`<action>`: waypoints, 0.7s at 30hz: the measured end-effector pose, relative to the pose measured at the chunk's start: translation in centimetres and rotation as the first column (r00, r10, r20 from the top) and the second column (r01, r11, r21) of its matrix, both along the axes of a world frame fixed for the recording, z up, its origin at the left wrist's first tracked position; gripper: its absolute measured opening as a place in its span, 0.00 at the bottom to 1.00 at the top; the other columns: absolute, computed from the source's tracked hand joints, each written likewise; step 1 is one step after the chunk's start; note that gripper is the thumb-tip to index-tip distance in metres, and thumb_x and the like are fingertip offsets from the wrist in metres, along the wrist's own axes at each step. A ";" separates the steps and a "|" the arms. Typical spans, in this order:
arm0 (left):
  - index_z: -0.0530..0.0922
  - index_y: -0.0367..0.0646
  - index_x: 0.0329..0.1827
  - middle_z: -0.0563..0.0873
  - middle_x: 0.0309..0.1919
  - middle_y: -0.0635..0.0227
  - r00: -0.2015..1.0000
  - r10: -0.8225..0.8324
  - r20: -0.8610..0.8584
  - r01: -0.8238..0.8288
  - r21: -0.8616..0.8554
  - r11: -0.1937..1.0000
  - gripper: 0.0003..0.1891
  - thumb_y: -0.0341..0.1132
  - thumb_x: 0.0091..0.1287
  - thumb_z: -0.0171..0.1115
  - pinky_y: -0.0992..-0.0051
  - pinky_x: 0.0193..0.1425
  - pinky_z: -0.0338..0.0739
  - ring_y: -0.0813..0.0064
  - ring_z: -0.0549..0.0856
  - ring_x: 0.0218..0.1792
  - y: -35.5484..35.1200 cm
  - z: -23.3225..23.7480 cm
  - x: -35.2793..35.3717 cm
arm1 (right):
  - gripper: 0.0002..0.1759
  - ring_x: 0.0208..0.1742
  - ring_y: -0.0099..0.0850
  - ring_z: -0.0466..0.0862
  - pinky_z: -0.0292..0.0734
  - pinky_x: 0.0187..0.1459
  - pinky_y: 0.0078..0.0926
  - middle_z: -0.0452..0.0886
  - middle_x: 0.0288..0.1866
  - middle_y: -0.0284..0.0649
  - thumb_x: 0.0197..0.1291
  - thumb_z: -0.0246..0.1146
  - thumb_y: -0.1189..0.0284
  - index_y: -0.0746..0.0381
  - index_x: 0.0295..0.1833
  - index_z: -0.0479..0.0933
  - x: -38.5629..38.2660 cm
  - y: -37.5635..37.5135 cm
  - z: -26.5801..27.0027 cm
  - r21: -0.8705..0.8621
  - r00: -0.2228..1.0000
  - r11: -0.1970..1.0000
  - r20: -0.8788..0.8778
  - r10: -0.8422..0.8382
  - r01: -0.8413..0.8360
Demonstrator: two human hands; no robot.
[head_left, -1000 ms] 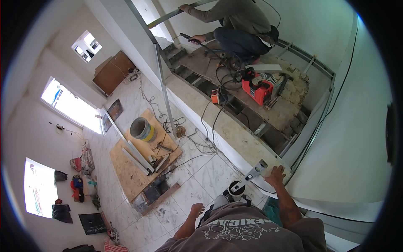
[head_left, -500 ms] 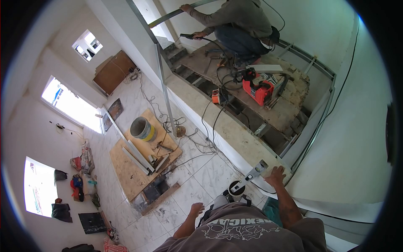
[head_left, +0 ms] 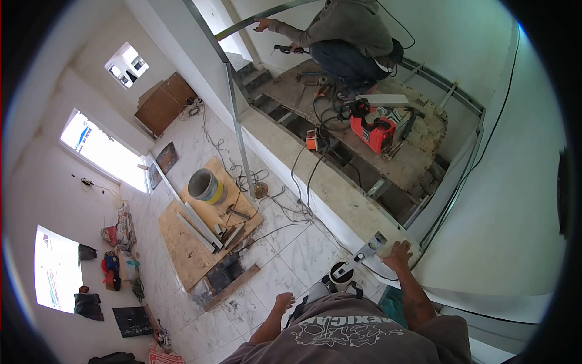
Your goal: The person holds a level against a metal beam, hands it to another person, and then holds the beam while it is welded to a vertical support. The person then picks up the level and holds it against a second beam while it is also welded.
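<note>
My right hand lies on the end of the pale ledge, fingers spread over its edge and holding nothing. Just left of it, a spirit level stands tilted, its lower end over a dark round opening in front of my body. My left hand hangs low beside my shirt, nothing visible in it, with its fingers loosely extended and partly hard to make out.
Beyond the ledge a co-worker crouches on a worn board, holding a black tool. A red power tool and cables lie nearby. On the tiled floor, a bucket and metal profiles rest on plywood. A metal post rises beside the ledge.
The co-worker's hand on the metal rail has loosened and shifted left. The black tool in their other hand has moved right. My hands and the spirit level stay put.
</note>
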State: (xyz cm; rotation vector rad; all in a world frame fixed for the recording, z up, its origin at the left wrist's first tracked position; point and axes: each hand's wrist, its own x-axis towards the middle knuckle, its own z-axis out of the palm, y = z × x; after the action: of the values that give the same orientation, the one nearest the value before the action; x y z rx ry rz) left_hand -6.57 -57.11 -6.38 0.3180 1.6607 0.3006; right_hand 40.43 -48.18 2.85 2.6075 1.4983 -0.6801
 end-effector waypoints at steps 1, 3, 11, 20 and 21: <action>0.72 0.41 0.60 0.80 0.55 0.55 1.000 0.003 0.000 -0.003 0.001 1.000 0.21 0.42 0.67 0.55 0.55 0.58 0.71 0.57 0.80 0.55 0.0 0.0 0.0 | 0.51 0.70 0.58 0.57 0.62 0.59 0.67 0.59 0.63 0.56 0.33 0.76 0.55 0.70 0.62 0.64 0.0 0.0 -0.2 0.003 1.000 1.000 0.002 0.001 -0.001; 0.73 0.41 0.59 0.80 0.55 0.55 1.000 0.009 0.001 -0.009 0.000 1.000 0.21 0.42 0.67 0.55 0.55 0.58 0.71 0.58 0.80 0.54 -0.1 0.0 0.0 | 0.51 0.70 0.58 0.57 0.62 0.59 0.67 0.59 0.63 0.56 0.33 0.76 0.55 0.70 0.62 0.64 0.0 -0.1 -0.4 0.007 1.000 1.000 0.009 0.002 -0.002; 0.73 0.42 0.58 0.81 0.54 0.56 1.000 0.013 0.003 -0.013 0.004 1.000 0.20 0.42 0.67 0.55 0.56 0.56 0.71 0.59 0.80 0.53 -0.3 -0.3 0.0 | 0.52 0.71 0.58 0.56 0.61 0.60 0.67 0.58 0.64 0.57 0.33 0.75 0.55 0.70 0.63 0.63 0.1 0.1 -0.2 -0.024 1.000 1.000 0.001 0.000 0.000; 0.73 0.42 0.59 0.81 0.53 0.56 1.000 0.023 0.012 -0.023 0.010 1.000 0.21 0.42 0.67 0.56 0.56 0.55 0.71 0.60 0.81 0.51 -0.7 -0.6 -0.2 | 0.52 0.72 0.58 0.55 0.60 0.61 0.67 0.58 0.66 0.58 0.33 0.76 0.55 0.70 0.64 0.63 0.1 0.0 -0.3 -0.007 1.000 1.000 -0.013 -0.002 0.002; 0.73 0.42 0.59 0.81 0.53 0.56 1.000 0.023 0.011 -0.024 0.011 1.000 0.21 0.43 0.67 0.55 0.56 0.55 0.71 0.60 0.81 0.51 -0.8 -0.6 -0.2 | 0.53 0.72 0.58 0.55 0.60 0.61 0.67 0.58 0.66 0.58 0.34 0.76 0.55 0.70 0.64 0.63 0.1 0.0 -0.3 -0.008 1.000 1.000 -0.011 -0.002 0.002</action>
State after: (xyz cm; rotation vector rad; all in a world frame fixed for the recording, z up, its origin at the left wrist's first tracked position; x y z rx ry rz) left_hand -6.76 -57.88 -7.02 0.3046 1.6534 0.3286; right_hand 40.51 -48.22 2.52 2.6047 1.4928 -0.7003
